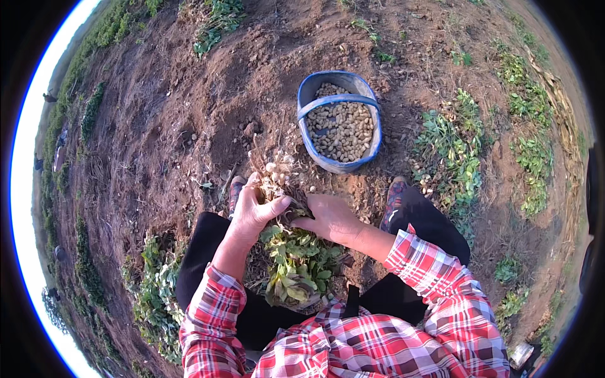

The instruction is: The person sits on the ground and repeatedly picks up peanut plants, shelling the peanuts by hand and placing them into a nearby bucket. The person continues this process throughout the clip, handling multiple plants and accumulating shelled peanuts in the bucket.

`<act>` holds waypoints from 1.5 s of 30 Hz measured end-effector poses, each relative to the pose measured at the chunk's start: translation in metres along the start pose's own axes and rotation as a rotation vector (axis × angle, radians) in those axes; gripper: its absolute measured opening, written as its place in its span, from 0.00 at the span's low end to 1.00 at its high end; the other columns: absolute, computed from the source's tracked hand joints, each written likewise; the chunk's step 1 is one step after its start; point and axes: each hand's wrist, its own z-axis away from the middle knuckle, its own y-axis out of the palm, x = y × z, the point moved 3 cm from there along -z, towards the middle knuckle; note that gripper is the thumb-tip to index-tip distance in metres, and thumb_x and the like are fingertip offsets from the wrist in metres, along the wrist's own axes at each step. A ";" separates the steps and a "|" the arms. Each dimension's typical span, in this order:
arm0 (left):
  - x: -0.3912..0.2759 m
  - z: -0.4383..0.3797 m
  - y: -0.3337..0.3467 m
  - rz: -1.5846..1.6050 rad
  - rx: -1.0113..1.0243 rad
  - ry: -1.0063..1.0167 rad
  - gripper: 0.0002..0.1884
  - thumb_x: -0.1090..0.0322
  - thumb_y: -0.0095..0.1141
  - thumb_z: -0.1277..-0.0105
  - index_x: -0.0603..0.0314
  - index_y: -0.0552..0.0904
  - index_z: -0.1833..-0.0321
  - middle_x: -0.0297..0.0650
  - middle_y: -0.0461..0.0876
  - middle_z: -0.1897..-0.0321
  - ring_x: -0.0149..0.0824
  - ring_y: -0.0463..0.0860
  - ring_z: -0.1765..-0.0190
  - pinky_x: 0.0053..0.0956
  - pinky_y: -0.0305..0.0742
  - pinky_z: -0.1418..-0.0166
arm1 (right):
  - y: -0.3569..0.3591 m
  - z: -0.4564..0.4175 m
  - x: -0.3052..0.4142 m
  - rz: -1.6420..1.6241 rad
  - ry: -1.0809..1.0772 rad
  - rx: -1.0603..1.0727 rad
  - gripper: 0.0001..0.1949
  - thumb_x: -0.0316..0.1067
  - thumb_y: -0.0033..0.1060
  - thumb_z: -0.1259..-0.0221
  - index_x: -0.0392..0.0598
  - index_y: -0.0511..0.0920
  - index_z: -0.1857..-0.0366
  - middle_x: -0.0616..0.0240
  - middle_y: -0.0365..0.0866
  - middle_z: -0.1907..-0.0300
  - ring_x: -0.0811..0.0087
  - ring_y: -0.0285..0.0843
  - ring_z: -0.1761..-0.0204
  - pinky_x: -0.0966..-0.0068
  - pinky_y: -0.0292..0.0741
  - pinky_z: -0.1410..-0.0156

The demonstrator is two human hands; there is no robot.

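Observation:
Between my knees is a bunch of pulled peanut plants (302, 264), its leaves towards me and its roots pointing away. My left hand (257, 208) grips the root end, thumb across the stems, beside a cluster of pale peanut pods (278, 174). My right hand (331, 216) is closed around the stems on the other side, its fingertips hidden by the bunch. Just beyond my hands, slightly to the right, a blue bucket (317, 160) with an arched handle stands on the soil. Loose peanuts (342, 127) cover most of its bottom.
Pulled plants lie in heaps to my left (158, 293) and right (453, 146). Loose reddish soil (212, 108) with clods surrounds the bucket. My shoes (396, 198) rest either side of the bunch. Dry stalks (562, 118) line the far right.

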 end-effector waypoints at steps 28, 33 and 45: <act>0.036 -0.008 -0.010 -0.138 -0.117 0.023 0.16 0.75 0.67 0.40 0.65 0.80 0.49 0.36 0.85 0.57 0.28 0.83 0.54 0.25 0.78 0.48 | -0.040 0.017 0.050 0.372 -0.569 -0.490 0.07 0.32 0.62 0.46 0.48 0.73 0.71 0.67 0.70 0.70 0.68 0.76 0.65 0.71 0.78 0.60; 0.033 -0.004 -0.016 0.050 -0.241 -0.016 0.15 0.79 0.65 0.41 0.64 0.80 0.51 0.35 0.84 0.56 0.29 0.82 0.53 0.27 0.77 0.47 | -0.023 0.034 0.066 0.162 -0.596 -0.303 0.11 0.38 0.64 0.41 0.46 0.74 0.73 0.65 0.73 0.72 0.67 0.79 0.68 0.70 0.79 0.61; 0.020 0.004 0.002 -0.061 0.214 -0.059 0.19 0.68 0.72 0.44 0.62 0.82 0.50 0.32 0.83 0.57 0.27 0.80 0.52 0.26 0.76 0.46 | -0.045 0.001 0.023 -0.438 -0.302 -0.127 0.12 0.35 0.62 0.35 0.42 0.73 0.54 0.59 0.77 0.64 0.63 0.80 0.63 0.66 0.75 0.56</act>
